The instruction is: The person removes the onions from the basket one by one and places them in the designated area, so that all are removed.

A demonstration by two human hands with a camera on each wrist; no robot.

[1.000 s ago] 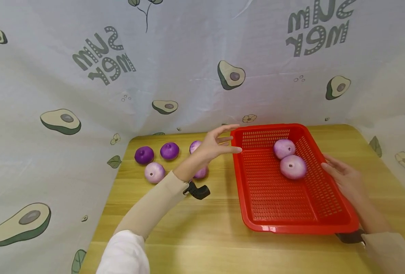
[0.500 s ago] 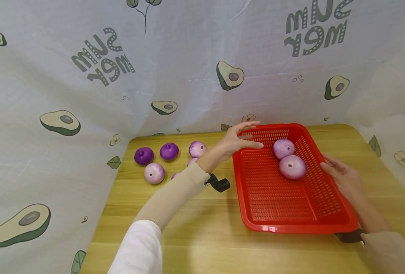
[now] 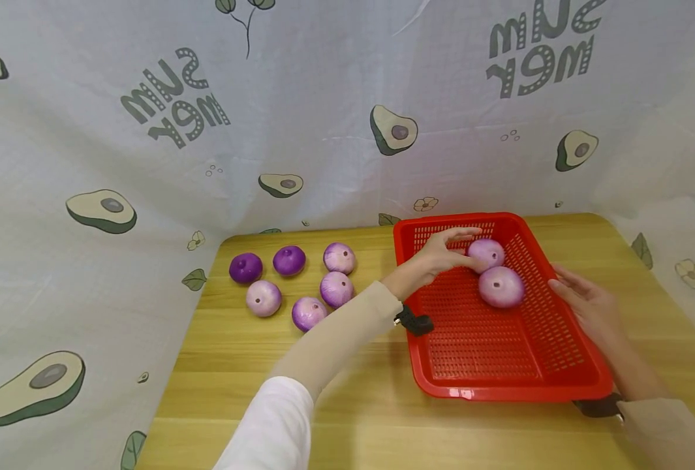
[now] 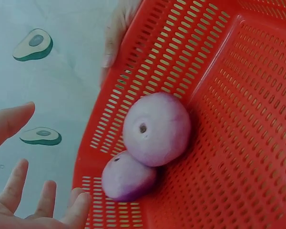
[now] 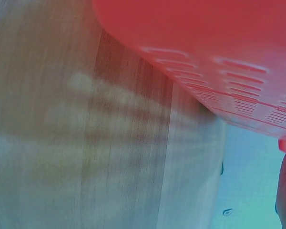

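Head view, right of centre: the left hand (image 3: 441, 254), fingers spread and holding nothing, reaches into the red basket (image 3: 502, 365) with fingertips at the far onion (image 3: 488, 253), which lies just right of it, while the right hand (image 3: 588, 303) rests flat against the basket's right rim.

Glossy perforated plastic basket (image 3: 502, 352), matt smooth purple onions (image 3: 501, 286), wood-grain desk (image 3: 347, 405), thin printed cloth backdrop (image 3: 324, 111)
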